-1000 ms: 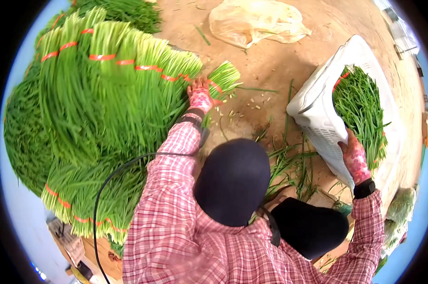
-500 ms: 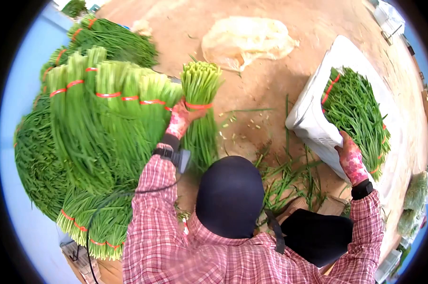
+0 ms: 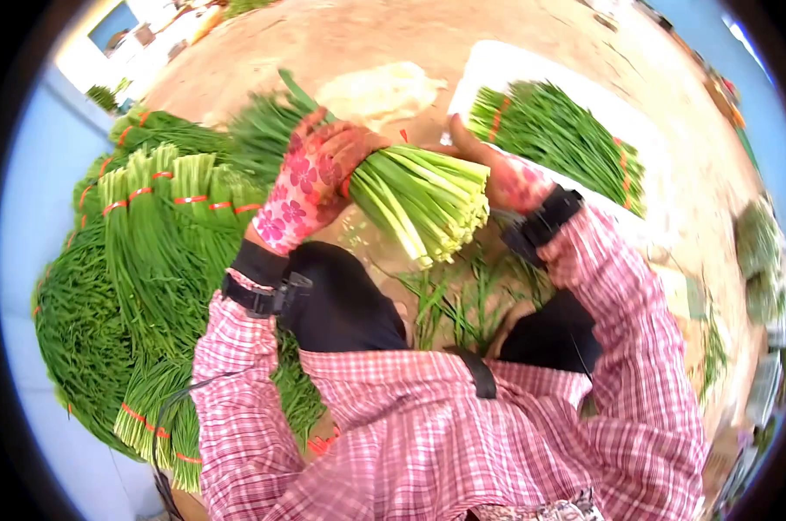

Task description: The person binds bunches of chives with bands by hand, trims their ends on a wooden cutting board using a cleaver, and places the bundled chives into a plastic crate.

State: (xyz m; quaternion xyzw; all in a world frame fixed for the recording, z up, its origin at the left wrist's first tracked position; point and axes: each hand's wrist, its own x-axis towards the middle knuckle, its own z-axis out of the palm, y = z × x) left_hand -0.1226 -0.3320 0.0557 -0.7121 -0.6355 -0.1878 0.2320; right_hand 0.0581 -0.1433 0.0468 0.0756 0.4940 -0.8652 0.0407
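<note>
A bunch of garlic chives (image 3: pixel 423 204) is held up before my chest, its pale cut ends towards the lower right and its leaves trailing to the upper left, blurred. My left hand (image 3: pixel 319 174), in a pink flowered glove, is closed around it near a red band. At the bunch's right side is my right hand (image 3: pixel 506 174), thumb raised, its fingers passing partly out of sight behind the stems. A small red tip (image 3: pixel 403 135) shows just above the bunch. On the left lie stacked bunches (image 3: pixel 150 234) with red bands.
A white crate (image 3: pixel 532 59) at upper right holds banded chives (image 3: pixel 567 139). Behind the bunch, a pale plastic bag (image 3: pixel 376 91) lies on the brown floor. Loose leaves (image 3: pixel 454 304) are scattered between my knees. Wrapped bundles (image 3: pixel 762 252) stand at far right.
My left hand has lifted the bunch away from the stack and tipped it sideways. My right hand has left the crate and come to the bunch. The head view has shifted.
</note>
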